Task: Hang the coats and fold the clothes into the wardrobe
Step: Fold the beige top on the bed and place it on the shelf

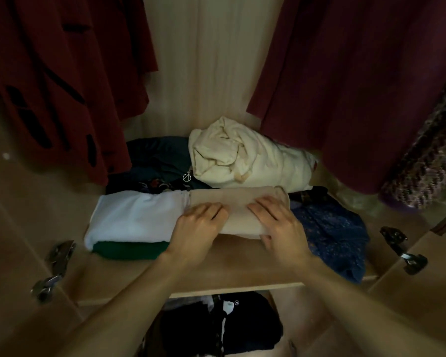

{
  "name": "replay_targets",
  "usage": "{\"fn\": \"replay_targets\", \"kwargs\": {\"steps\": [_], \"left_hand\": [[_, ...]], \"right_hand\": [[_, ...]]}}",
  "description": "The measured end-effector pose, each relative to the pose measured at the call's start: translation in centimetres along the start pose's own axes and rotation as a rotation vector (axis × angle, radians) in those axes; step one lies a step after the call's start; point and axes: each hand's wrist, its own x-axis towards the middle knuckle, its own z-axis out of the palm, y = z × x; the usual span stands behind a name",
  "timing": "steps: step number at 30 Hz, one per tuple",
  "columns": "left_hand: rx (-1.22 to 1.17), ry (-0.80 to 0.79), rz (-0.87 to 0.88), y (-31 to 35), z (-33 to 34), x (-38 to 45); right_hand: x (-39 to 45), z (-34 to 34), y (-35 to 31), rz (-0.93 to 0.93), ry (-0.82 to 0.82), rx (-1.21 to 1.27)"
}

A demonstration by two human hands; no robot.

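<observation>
A folded beige garment (pixel 238 199) lies on the wardrobe shelf (pixel 216 271), in the middle near the front. My left hand (pixel 196 228) and my right hand (pixel 281 225) both rest on top of it, fingers curled over the cloth and pressing it down. To its left lies a folded white garment (pixel 137 215) on a green one (pixel 129 249). A blue patterned garment (pixel 332 228) lies to its right. Behind are a crumpled cream garment (pixel 245 155) and dark teal clothes (pixel 157 161).
A red coat with black marks (pixel 54 81) hangs at the left, a maroon coat (pixel 358 81) at the right, with a knitted garment (pixel 428 155) beside it. Door hinges (pixel 54 269) (pixel 402 249) flank the shelf. Black clothes (pixel 224 323) lie on the shelf below.
</observation>
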Motion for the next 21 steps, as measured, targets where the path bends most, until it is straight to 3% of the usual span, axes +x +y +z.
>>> {"fn": "replay_targets", "kwargs": {"steps": [6, 14, 21], "left_hand": [[0.086, 0.192, 0.069, -0.6, 4.8, 1.9], [0.089, 0.025, 0.103, 0.4, 13.6, -5.2], [0.118, 0.152, 0.019, -0.8, 15.1, -4.7]], "right_hand": [[-0.3, 4.6, 2.5, -0.04, 0.135, 0.034], [-7.6, 10.3, 3.8, -0.11, -0.231, -0.006], [-6.6, 9.9, 3.6, -0.044, -0.35, 0.051]]}}
